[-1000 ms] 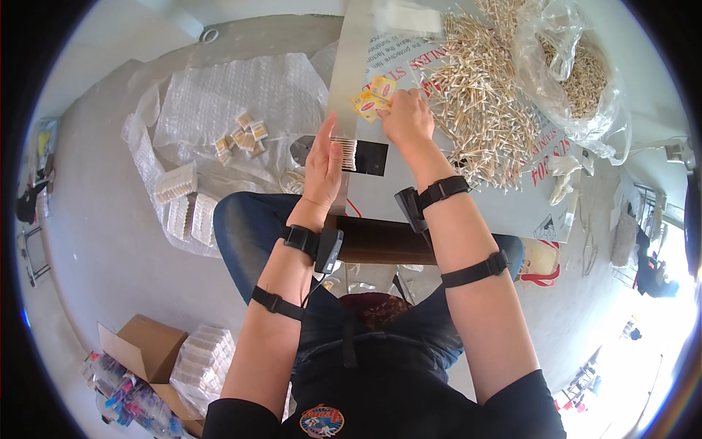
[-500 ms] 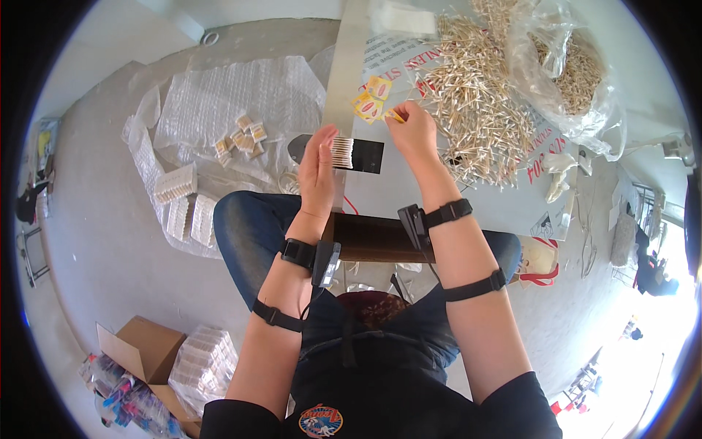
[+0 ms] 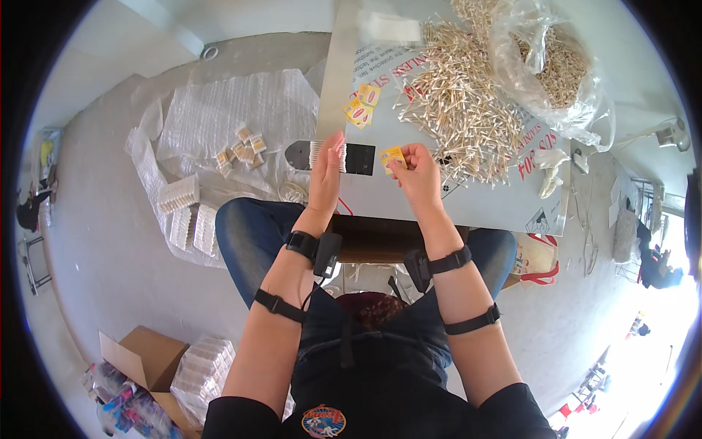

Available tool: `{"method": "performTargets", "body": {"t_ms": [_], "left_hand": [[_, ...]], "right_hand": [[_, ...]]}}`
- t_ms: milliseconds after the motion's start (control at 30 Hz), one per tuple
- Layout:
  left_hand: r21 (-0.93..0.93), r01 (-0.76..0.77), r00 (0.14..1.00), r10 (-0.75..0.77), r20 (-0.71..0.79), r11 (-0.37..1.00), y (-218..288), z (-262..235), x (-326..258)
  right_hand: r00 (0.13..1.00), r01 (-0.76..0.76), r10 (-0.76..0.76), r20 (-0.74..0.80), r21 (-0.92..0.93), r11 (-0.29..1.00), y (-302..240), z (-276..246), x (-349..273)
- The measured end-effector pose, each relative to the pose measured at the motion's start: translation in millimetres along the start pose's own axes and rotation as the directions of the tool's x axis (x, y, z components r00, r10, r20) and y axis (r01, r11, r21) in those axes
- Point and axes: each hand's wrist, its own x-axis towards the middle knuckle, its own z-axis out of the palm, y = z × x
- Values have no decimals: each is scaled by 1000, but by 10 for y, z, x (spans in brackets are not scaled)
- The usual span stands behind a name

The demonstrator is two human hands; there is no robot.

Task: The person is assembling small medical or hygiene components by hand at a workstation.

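Beside the table's left edge, a row of cotton swabs lies on a narrow black plate with a rounded left end. My left hand rests edge-down across that row, fingers stretched out, with swabs showing on both sides of it. Just right of the plate, my right hand pinches a small yellow printed card between thumb and fingers. Several more yellow cards lie overlapping on the table beyond the plate.
A large heap of loose swabs covers the table's right side, beside a clear plastic bag holding more. On bubble wrap to the left lie small swab packs and larger bundles. An open carton stands lower left.
My right hand has come back toward me from the yellow cards, carrying one of them to the plate's right side. My left hand has shifted slightly right over the swabs.
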Motion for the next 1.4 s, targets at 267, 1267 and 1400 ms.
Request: {"method": "performTargets", "body": {"t_ms": [267, 1267, 1400], "left_hand": [[-20, -132, 977, 126, -174, 991, 148, -222, 62], [-219, -19, 991, -11, -136, 976, 129, -342, 182], [-78, -53, 989, 41, -143, 996, 142, -326, 143]], "right_hand": [[986, -159, 157, 55, 49, 986, -29, 253, -78], [983, 176, -119, 140, -537, 825, -242, 1066, 198], [983, 183, -135, 126, -578, 795, -248, 1063, 165]]}}
